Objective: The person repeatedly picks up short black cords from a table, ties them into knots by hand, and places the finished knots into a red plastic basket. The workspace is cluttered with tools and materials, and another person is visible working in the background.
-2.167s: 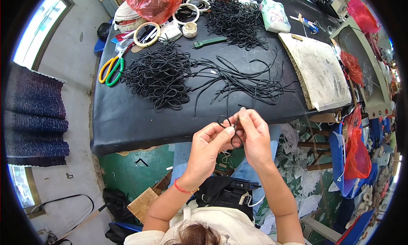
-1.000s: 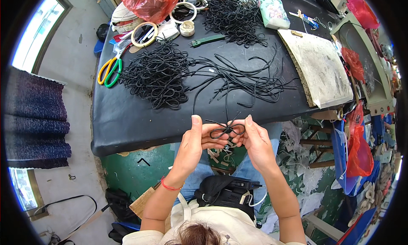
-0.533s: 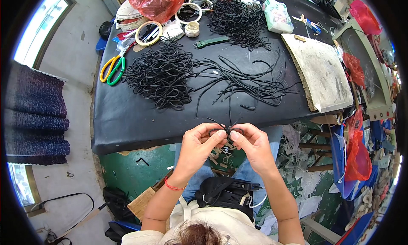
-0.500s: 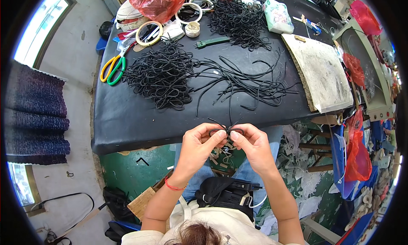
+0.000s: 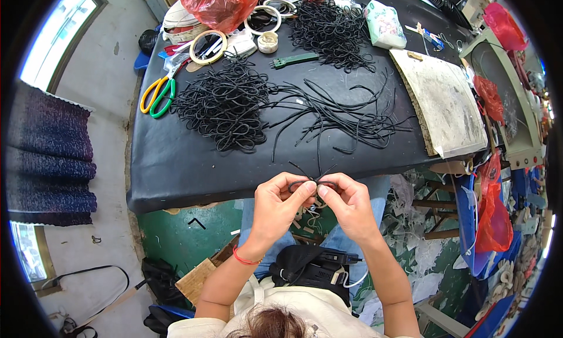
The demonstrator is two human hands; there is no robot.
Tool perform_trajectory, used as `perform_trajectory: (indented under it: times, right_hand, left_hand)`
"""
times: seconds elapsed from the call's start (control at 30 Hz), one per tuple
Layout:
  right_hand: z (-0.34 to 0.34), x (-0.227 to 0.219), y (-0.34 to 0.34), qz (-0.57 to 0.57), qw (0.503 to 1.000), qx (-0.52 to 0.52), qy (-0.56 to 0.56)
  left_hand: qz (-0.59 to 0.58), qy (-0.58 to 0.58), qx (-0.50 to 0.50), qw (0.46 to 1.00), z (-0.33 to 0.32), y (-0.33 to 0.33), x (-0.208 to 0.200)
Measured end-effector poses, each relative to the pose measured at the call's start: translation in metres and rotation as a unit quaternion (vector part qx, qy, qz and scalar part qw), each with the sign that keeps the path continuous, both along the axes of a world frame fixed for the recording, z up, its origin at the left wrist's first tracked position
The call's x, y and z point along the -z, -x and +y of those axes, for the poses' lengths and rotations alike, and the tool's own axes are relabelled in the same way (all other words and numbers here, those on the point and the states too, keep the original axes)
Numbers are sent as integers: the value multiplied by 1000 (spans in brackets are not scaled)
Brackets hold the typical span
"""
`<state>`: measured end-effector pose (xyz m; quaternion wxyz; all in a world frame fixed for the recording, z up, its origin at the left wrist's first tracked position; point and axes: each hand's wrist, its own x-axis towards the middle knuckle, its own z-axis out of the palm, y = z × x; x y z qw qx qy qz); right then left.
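A black cord [image 5: 317, 180] is tied into a bow with a loop to each side, just off the table's front edge. My left hand [image 5: 280, 200] pinches its left loop between thumb and fingers. The right loop is gripped by my right hand [image 5: 346, 198], the two thumbs nearly touching at the knot. Loose cord ends stick up above the fingers. Beyond, straight black cords [image 5: 346, 118] lie spread on the black tabletop [image 5: 223, 177]. Left of them rests a heap of looped black cords [image 5: 226, 103]; another looped heap [image 5: 331, 33] lies farther back.
Scissors [image 5: 158, 97] with yellow and green handles lie at the left. Behind are tape rolls [image 5: 207, 47], a red plastic bag [image 5: 220, 4] and a green tool [image 5: 295, 60]. A tissue pack [image 5: 384, 24] and a stained pale board [image 5: 443, 103] sit at the right.
Both hands stay close together on the bow, with only slight finger movement. The cord ends now stand a little more apart. The view has shifted slightly.
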<state>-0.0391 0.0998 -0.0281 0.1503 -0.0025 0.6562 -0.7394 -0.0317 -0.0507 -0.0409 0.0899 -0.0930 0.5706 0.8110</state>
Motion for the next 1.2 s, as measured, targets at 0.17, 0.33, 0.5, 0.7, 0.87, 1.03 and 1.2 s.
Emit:
perform_trajectory:
  times: [0.17, 0.33, 0.5, 0.7, 0.87, 1.03, 1.2]
  right_hand:
    - [1, 1, 1, 14, 1000, -11, -22]
    - [1, 1, 1, 10, 999, -19, -29]
    - [-2, -7, 3, -25, 999, -10, 21]
    - [-5, -5, 1, 17, 1000, 15, 19]
    - [-7, -6, 0, 31, 999, 23, 26]
    - [-7, -3, 1, 14, 1000, 24, 13]
    - [14, 6, 22, 195, 950, 68, -234]
  left_hand:
    - [4, -4, -6, 1000, 1, -1, 2]
    - [5, -4, -6, 1000, 0, -2, 3]
    - [10, -45, -13, 999, -3, 1, 0]
    - [4, -97, 2, 995, -3, -5, 3]
    - [-31, -164, -20, 986, 2, -9, 3]
    - [-25, -175, -40, 983, 3, -10, 4]
    - [66, 92, -132, 985, -23, 9, 1]
